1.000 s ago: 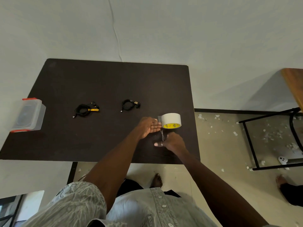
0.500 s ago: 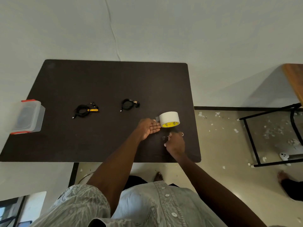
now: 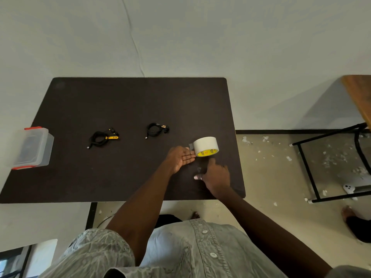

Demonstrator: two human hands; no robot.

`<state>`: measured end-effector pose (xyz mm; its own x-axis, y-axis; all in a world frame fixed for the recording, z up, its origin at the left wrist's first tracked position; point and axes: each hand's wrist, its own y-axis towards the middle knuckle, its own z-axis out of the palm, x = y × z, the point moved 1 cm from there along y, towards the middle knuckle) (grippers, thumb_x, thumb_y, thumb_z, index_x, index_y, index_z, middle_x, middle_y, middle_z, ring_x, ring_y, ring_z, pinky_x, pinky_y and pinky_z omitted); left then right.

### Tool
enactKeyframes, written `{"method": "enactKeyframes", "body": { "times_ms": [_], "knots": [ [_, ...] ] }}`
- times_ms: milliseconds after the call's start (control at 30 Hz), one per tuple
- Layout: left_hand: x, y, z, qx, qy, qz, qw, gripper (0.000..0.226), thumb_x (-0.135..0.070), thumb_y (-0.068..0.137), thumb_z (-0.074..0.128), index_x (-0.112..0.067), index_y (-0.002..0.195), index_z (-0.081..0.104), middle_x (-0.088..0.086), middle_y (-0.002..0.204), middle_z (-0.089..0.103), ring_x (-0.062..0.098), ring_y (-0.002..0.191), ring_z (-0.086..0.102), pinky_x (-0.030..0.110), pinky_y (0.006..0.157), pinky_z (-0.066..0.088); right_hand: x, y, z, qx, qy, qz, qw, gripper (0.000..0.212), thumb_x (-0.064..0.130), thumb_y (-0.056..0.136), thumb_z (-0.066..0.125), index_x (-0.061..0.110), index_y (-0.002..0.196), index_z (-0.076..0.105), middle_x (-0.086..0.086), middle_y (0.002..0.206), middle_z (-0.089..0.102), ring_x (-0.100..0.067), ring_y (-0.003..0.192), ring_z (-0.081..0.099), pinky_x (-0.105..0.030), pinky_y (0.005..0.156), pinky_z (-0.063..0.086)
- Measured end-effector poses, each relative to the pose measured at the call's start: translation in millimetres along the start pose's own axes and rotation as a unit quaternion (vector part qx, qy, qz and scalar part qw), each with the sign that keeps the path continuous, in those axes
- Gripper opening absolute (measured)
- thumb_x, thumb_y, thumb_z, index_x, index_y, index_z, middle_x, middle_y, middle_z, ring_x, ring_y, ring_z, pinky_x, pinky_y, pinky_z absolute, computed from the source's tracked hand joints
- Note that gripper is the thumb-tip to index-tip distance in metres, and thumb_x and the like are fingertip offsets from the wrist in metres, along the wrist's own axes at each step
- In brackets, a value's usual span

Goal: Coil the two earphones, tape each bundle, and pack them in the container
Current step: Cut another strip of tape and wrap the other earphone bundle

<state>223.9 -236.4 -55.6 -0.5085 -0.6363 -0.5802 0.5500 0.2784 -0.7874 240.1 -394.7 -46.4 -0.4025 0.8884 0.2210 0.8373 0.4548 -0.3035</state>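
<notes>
Two coiled black earphones lie on the dark table [image 3: 120,101]: one with a yellow remote [image 3: 103,137], the other [image 3: 155,129] to its right. A white tape roll [image 3: 206,146] with a yellow core stands on edge near the table's right side. My left hand [image 3: 181,158] lies flat with straight fingers touching the roll's left side. Just below the roll is my right hand [image 3: 216,175], back up, index finger pointing at the roll and thumb stretched left. A glint of clear tape [image 3: 198,169] shows beside it; any pinch is hidden. The clear container [image 3: 33,147] with red clips overhangs the table's left edge.
A black metal frame [image 3: 307,167] stands on the floor right of the table, under a wooden tabletop corner [image 3: 359,91]. A white controller [image 3: 349,188] and paper scraps lie on the floor. Another person's foot [image 3: 349,214] is at the lower right.
A tape strand ran taut from the roll to my right hand a second ago. That hand bunched up by the roll, and now its index finger and thumb are spread. My left hand stayed put.
</notes>
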Motion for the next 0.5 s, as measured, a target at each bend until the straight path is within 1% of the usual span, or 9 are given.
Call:
{"method": "enactKeyframes", "body": {
  "times_ms": [67, 133, 167, 233, 300, 333, 400, 467, 500],
  "knots": [
    [0.4, 0.6, 0.2, -0.007, -0.001, 0.002, 1.000, 0.031, -0.001, 0.096, 0.039, 0.011, 0.123, 0.049, 0.026, 0.114, 0.064, 0.034, 0.099, 0.066, 0.040, 0.083, 0.055, 0.9, 2.6, 0.9, -0.006, -0.004, 0.008, 1.000, 0.033, 0.046, 0.089, 0.064, 0.019, 0.103, 0.052, 0.000, 0.094, 0.065, -0.018, 0.088, 0.062, -0.033, 0.089, 0.045],
    [0.5, -1.5, 0.7, -0.010, -0.003, 0.005, 1.000, 0.028, -0.001, 0.097, 0.037, 0.009, 0.120, 0.050, 0.027, 0.116, 0.064, 0.035, 0.103, 0.065, 0.040, 0.085, 0.055, -0.3, 7.9, 1.3, 0.023, 0.046, 0.046, 0.998, 0.031, 0.047, 0.088, 0.065, 0.018, 0.094, 0.055, -0.001, 0.086, 0.062, -0.016, 0.080, 0.061, -0.031, 0.074, 0.048],
    [1.0, -2.3, 1.0, -0.011, -0.006, 0.005, 1.000, 0.027, -0.001, 0.097, 0.037, 0.008, 0.118, 0.051, 0.027, 0.117, 0.063, 0.036, 0.106, 0.064, 0.041, 0.087, 0.054, -1.1, 11.5, 1.8, 0.052, 0.093, 0.072, 0.992, 0.034, 0.047, 0.086, 0.068, 0.016, 0.090, 0.055, -0.002, 0.081, 0.061, -0.015, 0.075, 0.060, -0.029, 0.067, 0.046],
    [3.2, -4.6, 1.5, -0.010, -0.010, 0.003, 1.000, 0.027, -0.001, 0.097, 0.037, 0.008, 0.118, 0.051, 0.028, 0.120, 0.061, 0.038, 0.110, 0.062, 0.042, 0.090, 0.052, -1.7, 17.9, 1.9, 0.121, 0.211, 0.111, 0.964, 0.036, 0.043, 0.085, 0.072, 0.010, 0.082, 0.058, -0.003, 0.072, 0.059, -0.013, 0.062, 0.056, -0.026, 0.058, 0.041],
    [5.3, -6.8, 2.2, -0.009, -0.014, 0.001, 1.000, 0.026, 0.000, 0.097, 0.036, 0.007, 0.117, 0.050, 0.028, 0.122, 0.060, 0.039, 0.113, 0.060, 0.042, 0.091, 0.052, -2.0, 20.4, 1.3, 0.159, 0.326, 0.145, 0.921, 0.036, 0.035, 0.085, 0.074, 0.006, 0.070, 0.058, -0.005, 0.060, 0.059, -0.012, 0.047, 0.052, -0.023, 0.047, 0.038],
    [5.7, -7.1, 2.4, -0.009, -0.014, 0.001, 1.000, 0.024, -0.001, 0.097, 0.036, 0.006, 0.115, 0.051, 0.028, 0.122, 0.060, 0.039, 0.113, 0.060, 0.042, 0.091, 0.052, -2.5, 21.0, 1.6, 0.165, 0.359, 0.158, 0.905, 0.036, 0.032, 0.085, 0.074, 0.006, 0.067, 0.057, -0.006, 0.058, 0.060, -0.012, 0.044, 0.053, -0.022, 0.043, 0.037],
    [6.8, -7.2, 2.1, -0.008, -0.015, 0.003, 1.000, 0.022, -0.001, 0.097, 0.035, 0.005, 0.111, 0.051, 0.029, 0.123, 0.059, 0.038, 0.114, 0.060, 0.041, 0.090, 0.052, -2.5, 19.2, 2.0, 0.163, 0.411, 0.173, 0.880, 0.032, 0.027, 0.086, 0.074, 0.006, 0.069, 0.057, -0.007, 0.060, 0.061, -0.013, 0.045, 0.057, -0.022, 0.041, 0.038],
    [6.8, -7.0, 1.5, -0.007, -0.014, 0.004, 1.000, 0.021, -0.002, 0.098, 0.034, 0.004, 0.103, 0.053, 0.028, 0.122, 0.060, 0.038, 0.114, 0.060, 0.040, 0.090, 0.052, -1.9, 17.5, 4.1, 0.147, 0.448, 0.176, 0.864, 0.029, 0.023, 0.087, 0.073, 0.005, 0.073, 0.055, -0.008, 0.060, 0.062, -0.014, 0.043, 0.060, -0.022, 0.040, 0.039],
    [6.9, -6.4, 1.1, -0.008, -0.012, 0.005, 1.000, 0.020, -0.002, 0.098, 0.034, 0.003, 0.098, 0.054, 0.028, 0.122, 0.060, 0.038, 0.114, 0.060, 0.040, 0.090, 0.052, -2.1, 17.7, 5.4, 0.138, 0.455, 0.172, 0.863, 0.028, 0.023, 0.088, 0.073, 0.005, 0.074, 0.055, -0.008, 0.060, 0.062, -0.014, 0.043, 0.061, -0.022, 0.041, 0.041]
  ]
}}
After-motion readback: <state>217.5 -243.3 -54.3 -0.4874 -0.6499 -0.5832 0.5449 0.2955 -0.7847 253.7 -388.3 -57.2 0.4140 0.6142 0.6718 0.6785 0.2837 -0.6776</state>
